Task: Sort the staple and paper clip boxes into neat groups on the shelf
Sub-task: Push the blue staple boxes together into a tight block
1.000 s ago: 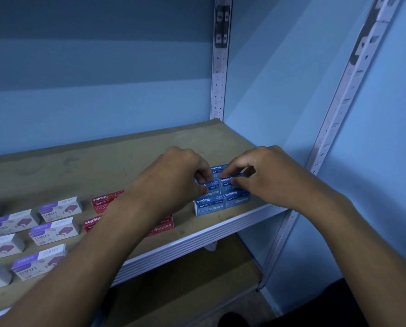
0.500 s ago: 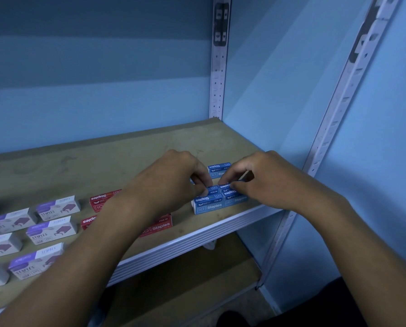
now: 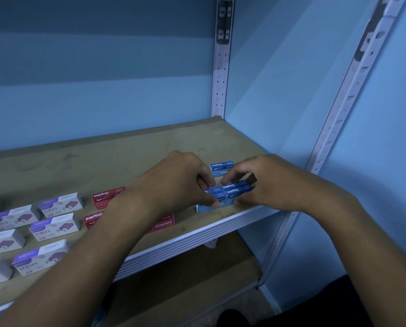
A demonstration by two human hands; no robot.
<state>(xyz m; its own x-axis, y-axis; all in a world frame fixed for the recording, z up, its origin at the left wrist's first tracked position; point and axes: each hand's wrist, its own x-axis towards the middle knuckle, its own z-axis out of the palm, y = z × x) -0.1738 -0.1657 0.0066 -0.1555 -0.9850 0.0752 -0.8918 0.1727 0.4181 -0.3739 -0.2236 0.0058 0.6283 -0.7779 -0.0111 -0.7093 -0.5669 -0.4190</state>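
Note:
Several blue staple boxes [image 3: 232, 191] lie packed together near the shelf's front right corner, with one more blue box [image 3: 221, 166] just behind them. My left hand [image 3: 176, 185] pinches the cluster from its left side, thumb at the front and fingers on top. From the right, my right hand [image 3: 265, 182] grips the same cluster. Red staple boxes [image 3: 107, 197] lie left of the blue ones, partly hidden by my left forearm. Several white and purple staple boxes [image 3: 55, 226] sit in rows at the far left.
The wooden shelf board [image 3: 131, 152] has a white metal front edge [image 3: 197, 239]. Perforated uprights stand at the back corner [image 3: 219, 86] and front right [image 3: 339, 114]. A blue wall closes the right side. A lower shelf [image 3: 185, 279] shows below.
Both hands stay on the blue boxes and have squeezed them closer together; the rear blue box shows more clearly now. The view has shifted slightly.

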